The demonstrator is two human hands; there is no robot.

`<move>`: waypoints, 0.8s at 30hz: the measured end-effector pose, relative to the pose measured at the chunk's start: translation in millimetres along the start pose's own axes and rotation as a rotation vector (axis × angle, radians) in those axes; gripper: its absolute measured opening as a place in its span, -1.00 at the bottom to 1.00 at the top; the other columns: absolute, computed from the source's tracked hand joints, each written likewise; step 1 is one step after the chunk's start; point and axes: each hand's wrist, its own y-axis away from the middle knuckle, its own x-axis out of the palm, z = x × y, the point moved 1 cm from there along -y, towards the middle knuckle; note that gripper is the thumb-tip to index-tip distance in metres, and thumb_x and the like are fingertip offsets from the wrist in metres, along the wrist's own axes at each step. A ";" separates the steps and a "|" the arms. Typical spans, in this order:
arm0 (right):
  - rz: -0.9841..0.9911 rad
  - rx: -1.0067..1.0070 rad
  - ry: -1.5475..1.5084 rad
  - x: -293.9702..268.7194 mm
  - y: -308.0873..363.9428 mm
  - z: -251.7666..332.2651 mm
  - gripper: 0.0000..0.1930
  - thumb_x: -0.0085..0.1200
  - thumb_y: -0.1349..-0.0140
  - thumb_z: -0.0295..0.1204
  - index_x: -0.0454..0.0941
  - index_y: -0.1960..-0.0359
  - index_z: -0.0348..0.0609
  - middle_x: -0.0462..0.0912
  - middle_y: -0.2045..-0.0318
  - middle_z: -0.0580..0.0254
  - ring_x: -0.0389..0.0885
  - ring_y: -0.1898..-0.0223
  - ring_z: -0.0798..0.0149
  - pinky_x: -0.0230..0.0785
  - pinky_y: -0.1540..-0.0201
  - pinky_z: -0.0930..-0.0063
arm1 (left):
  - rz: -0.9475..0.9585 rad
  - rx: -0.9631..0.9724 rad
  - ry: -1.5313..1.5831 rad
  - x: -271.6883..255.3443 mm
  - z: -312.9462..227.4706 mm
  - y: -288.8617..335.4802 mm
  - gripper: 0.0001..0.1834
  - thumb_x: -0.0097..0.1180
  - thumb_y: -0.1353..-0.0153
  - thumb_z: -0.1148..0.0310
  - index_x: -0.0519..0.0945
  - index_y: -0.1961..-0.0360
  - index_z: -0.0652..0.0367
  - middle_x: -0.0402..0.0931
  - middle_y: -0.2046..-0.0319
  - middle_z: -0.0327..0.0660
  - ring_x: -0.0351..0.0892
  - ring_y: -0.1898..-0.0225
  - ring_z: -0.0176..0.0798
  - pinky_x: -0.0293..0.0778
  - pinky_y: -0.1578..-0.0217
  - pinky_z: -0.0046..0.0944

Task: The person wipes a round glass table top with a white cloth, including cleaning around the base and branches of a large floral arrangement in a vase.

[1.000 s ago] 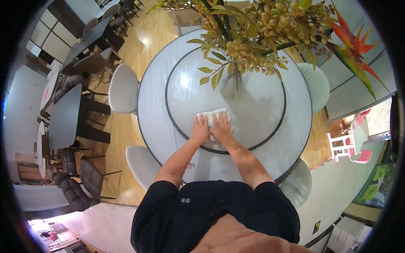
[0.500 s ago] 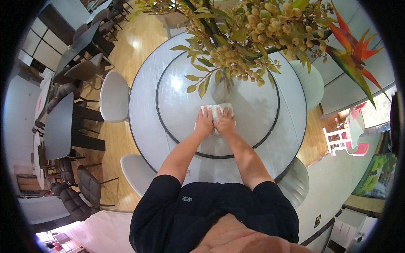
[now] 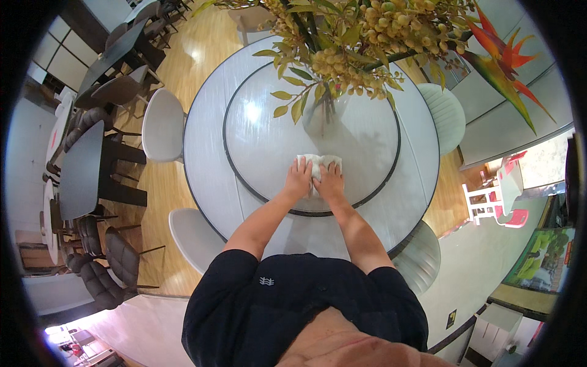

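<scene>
A folded white cloth (image 3: 316, 163) lies on the round glass turntable (image 3: 263, 147) of a large round table. My left hand (image 3: 298, 180) rests on the left part of the cloth, its fingers stretched out and apart. Beside it, my right hand (image 3: 331, 181) lies flat on the right part, with fingers spread too. The two hands are close together, near the turntable's dark near rim. Just beyond the cloth stands a clear glass vase (image 3: 320, 120) holding leafy branches with yellowish berries (image 3: 391, 37). The leaves hide part of the vase.
An orange and green bird-of-paradise flower (image 3: 504, 58) sticks out at the upper right. Pale chairs surround the round table (image 3: 205, 122), including a white chair (image 3: 164, 125) on the left and a ribbed chair (image 3: 443, 119) on the right. Dark tables (image 3: 82, 168) stand farther left.
Both hands and the cloth have slid toward me, away from the vase and closer to the turntable's near rim. The whole view has shifted slightly.
</scene>
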 end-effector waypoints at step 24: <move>-0.021 0.002 -0.363 71.1 130.7 55.1 -0.66 0.19 -0.21 -0.26 0.55 0.01 -0.10 0.60 0.06 -0.07 0.55 0.04 -0.14 0.43 -0.09 0.09 | 0.261 -0.149 0.704 -28.3 44.7 179.2 -0.36 0.15 -0.22 0.26 0.36 -0.32 0.24 0.27 -0.35 0.11 0.27 -0.36 0.13 0.23 -0.35 0.00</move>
